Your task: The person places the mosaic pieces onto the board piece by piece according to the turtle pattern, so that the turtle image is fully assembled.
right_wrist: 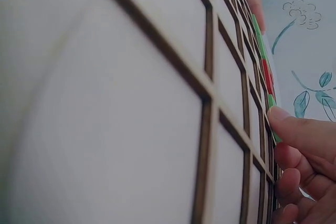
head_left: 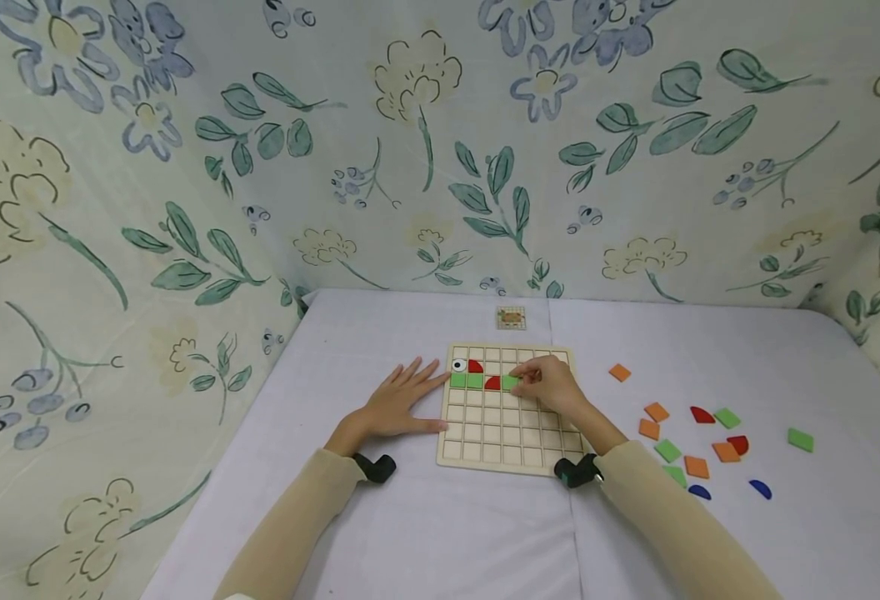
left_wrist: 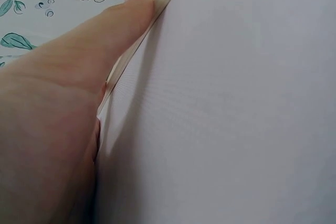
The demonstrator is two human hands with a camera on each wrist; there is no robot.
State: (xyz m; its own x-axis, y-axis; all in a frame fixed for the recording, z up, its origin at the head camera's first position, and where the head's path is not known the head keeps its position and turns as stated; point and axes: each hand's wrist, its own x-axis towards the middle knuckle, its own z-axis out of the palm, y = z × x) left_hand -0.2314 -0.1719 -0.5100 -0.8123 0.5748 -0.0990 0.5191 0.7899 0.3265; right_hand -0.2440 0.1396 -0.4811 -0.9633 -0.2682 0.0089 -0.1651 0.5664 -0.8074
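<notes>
A wooden grid board (head_left: 485, 433) lies on the white cloth. Along its second row sit green square tiles (head_left: 458, 381) and a red quarter-round tile (head_left: 492, 383). Above them are a white eye tile (head_left: 459, 365) and another red quarter-round tile (head_left: 475, 366). My right hand (head_left: 552, 385) pinches a green square tile (head_left: 510, 382) at a cell right of the lower red tile; in the right wrist view the thumb is against that green tile (right_wrist: 271, 101). With fingers spread, my left hand (head_left: 398, 402) rests at the board's left edge, its thumb (left_wrist: 126, 19) touching the rim.
Right of the board lie loose tiles: orange squares (head_left: 697, 467), green squares (head_left: 801, 440), red quarter-rounds (head_left: 702, 415) and blue half-rounds (head_left: 761, 489). A small picture card (head_left: 511, 317) lies beyond the board's far edge. Floral cloth (head_left: 410, 208) hangs behind the table.
</notes>
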